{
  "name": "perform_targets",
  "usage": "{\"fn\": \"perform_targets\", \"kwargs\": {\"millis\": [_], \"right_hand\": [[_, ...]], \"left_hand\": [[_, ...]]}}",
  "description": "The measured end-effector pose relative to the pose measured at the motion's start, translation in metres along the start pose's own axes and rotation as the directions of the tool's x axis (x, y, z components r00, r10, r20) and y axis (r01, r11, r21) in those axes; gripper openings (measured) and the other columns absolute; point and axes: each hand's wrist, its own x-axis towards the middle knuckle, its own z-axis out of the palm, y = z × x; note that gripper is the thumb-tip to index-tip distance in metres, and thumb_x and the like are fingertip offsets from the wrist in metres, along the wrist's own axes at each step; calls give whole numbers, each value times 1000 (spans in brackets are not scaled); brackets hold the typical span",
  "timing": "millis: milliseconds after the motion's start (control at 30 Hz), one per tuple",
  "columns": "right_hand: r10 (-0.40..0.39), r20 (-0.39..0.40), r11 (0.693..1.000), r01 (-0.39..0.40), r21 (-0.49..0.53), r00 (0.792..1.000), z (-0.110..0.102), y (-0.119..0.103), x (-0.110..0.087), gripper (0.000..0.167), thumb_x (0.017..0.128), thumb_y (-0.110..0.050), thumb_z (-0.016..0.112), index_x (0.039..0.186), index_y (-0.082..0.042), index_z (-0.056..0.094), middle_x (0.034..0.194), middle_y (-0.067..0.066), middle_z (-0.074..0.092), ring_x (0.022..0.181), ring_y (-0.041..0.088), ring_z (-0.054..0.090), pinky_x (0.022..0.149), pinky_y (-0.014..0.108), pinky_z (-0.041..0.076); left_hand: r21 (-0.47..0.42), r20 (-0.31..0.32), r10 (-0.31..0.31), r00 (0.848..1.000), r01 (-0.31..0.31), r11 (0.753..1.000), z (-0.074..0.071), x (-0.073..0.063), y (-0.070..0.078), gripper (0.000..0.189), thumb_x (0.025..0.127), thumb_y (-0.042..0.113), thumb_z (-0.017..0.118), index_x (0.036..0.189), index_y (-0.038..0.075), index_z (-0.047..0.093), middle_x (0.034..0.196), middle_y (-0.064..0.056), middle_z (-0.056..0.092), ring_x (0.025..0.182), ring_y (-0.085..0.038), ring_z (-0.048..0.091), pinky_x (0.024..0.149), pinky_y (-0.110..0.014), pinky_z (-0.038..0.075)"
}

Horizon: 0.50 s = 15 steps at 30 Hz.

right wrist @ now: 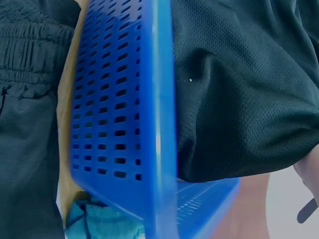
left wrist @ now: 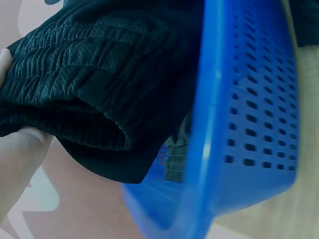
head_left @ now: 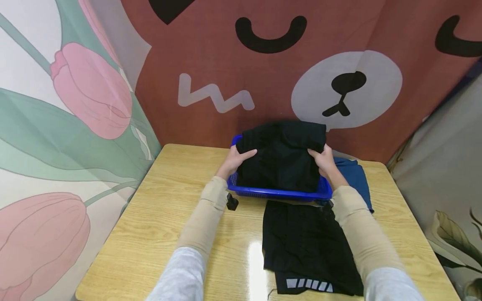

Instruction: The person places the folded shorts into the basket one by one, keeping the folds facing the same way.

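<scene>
Gripping a folded black garment (head_left: pixel 280 161), the left hand (head_left: pixel 234 161) pinches it at its 9 o'clock edge and the right hand (head_left: pixel 324 161) at its 3 o'clock edge, thumbs on the near face, the other fingers mostly hidden behind the cloth. The garment covers most of the blue basket (head_left: pixel 278 193); whether it touches the bottom cannot be told. Inside, the left wrist view shows a patch of greyish cloth (left wrist: pixel 176 162), too covered to identify. On the tabletop (head_left: pixel 169 209), a second black piece (head_left: pixel 301 246) with pale bars lies at the basket's 5 o'clock, partly behind the right forearm (head_left: pixel 367 232). Blue fabric (head_left: pixel 355 177) lies at 3 o'clock, partly concealed. The right wrist view cuts its hand to a sliver between 3 and 4 o'clock.
</scene>
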Motion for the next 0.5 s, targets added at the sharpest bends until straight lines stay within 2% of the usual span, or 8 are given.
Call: {"fn": "perform_targets", "kwargs": {"millis": [267,433,500], "right_hand": [[77,50,996,-74,-49,996,-5,19,6,44,92,-9,48,132,0,33,115,9,43,87,11,47,79,30,39],[115,45,991,-111,-80,992,-7,29,9,46,91,-7,48,134,1,31,124,16,39,92,15,45,84,32,37],[124,39,988,-120,-97,991,-7,32,10,47,91,-6,48,134,2,31,126,18,38,96,18,44,86,34,36]], "left_hand": [[-22,-41,-116,992,115,993,-1,0,-15,56,80,10,66,126,-6,37,122,-17,47,104,-22,48,91,-34,39],[-23,-36,-157,987,157,987,-1,2,-23,56,81,11,65,127,-6,36,124,-17,45,107,-24,47,92,-34,38],[10,-55,-162,985,162,987,-2,2,-26,62,81,12,66,130,-5,32,127,-15,42,109,-21,45,94,-33,36]]}}
